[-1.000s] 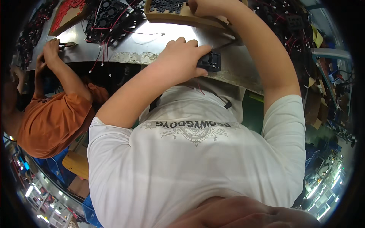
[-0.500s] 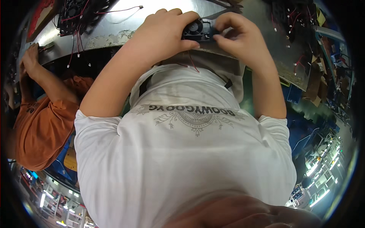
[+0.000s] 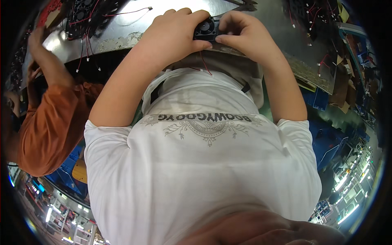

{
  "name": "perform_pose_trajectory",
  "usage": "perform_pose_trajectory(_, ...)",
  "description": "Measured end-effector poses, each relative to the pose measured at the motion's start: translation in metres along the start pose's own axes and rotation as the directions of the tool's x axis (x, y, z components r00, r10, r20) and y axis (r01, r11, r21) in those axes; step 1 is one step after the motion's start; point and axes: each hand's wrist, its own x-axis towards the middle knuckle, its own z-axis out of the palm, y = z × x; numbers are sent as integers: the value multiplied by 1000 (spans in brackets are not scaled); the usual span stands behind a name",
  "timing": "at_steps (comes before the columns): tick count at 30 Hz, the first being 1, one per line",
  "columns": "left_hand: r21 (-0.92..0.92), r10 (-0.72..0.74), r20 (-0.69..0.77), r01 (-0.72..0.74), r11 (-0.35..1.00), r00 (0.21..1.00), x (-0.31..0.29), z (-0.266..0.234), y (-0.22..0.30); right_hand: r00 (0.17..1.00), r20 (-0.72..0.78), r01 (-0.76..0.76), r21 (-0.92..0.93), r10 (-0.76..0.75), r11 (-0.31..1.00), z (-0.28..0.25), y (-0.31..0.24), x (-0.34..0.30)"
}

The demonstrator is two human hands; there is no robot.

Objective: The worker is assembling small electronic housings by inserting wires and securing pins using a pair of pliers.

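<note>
- Black plastic is forming the small fan (image 3: 206, 27), which is sitting between both hands at the near edge of the metal surface (image 3: 122, 26); whether it is resting there or being held just above, I cannot tell
- The left hand (image 3: 173, 32) is holding the fan from its left side, thumb curving along the near edge and forefinger along the far one, the grip closing to the width of the frame
- The right hand (image 3: 247, 36) is bending thumb and forefinger toward each other at the fan's right end, leaving only a narrow gap; its thumb tip seems to be touching the frame, but whether this grip is pinching a small dark part, I cannot tell
- A thin red wire (image 3: 203, 61) is hanging from the fan over the edge, its lower end reaching the white shirt (image 3: 204, 171); in my judgement, a snag on the cloth could be straining the joint
- Chipped material is roughening the surface's edge (image 3: 122, 42), so a dragged wire could be scraping its coating there
- Too little hold on the left, with the right fingers pressing sideways, could be sending the fan over the edge
- Beyond the hands, a dark tool (image 3: 244, 5) is lying on the surface, while wired fans (image 3: 81, 14) are crowding the left and dark parts (image 3: 300, 10) the right
- Farther left, a co-worker's orange sleeve (image 3: 53, 126) is showing
</note>
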Motion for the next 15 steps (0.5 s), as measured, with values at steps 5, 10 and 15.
perform_pose_trajectory(5, -16, 14, -10, -14, 1000, 1000, 0, 2, -2, 915, -40, 393, -130, -401, 910, -1, 11, -1)
perform_pose_trajectory(10, -24, 12, -11, -12, 1000, 1000, -1, 0, 0, 791, -7, 592, -241, -612, 769, -7, 20, -4)
perform_pose_trajectory(15, -46, 7, 1, -7, 999, 1000, -1, 1, -3, 666, 38, 692, -401, -745, 600, -5, 18, 1)
